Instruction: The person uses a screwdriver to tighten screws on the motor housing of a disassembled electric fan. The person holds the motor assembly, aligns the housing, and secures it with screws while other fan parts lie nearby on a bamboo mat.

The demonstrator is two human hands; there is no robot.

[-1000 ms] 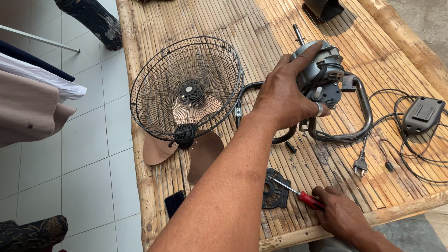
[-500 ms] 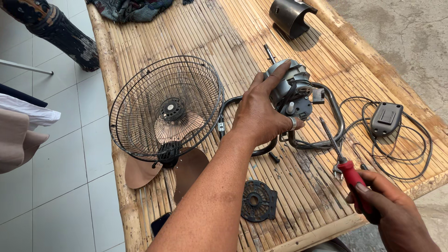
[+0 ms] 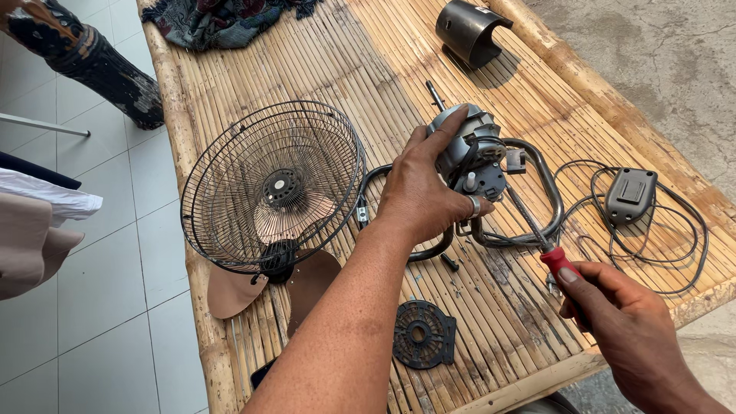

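While gripping the grey fan motor (image 3: 469, 149) at centre frame just above the bamboo desk (image 3: 253, 73), left hand (image 3: 420, 192) clenched around its housing. Right hand (image 3: 625, 326), lower right, closed on a red-handled screwdriver (image 3: 537, 234) with the tip at the motor's underside. Wire fan guard (image 3: 272, 184) and brown blades (image 3: 307, 276) at left, round black cover plate (image 3: 422, 335) below, switch box (image 3: 631, 195) with cable at right.

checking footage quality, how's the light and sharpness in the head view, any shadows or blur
Head view: daylight, sharp overall; the dark curved cover casts a short shadow on the bamboo table; the left hand on the fan motor and the right hand with the screwdriver show no motion blur.
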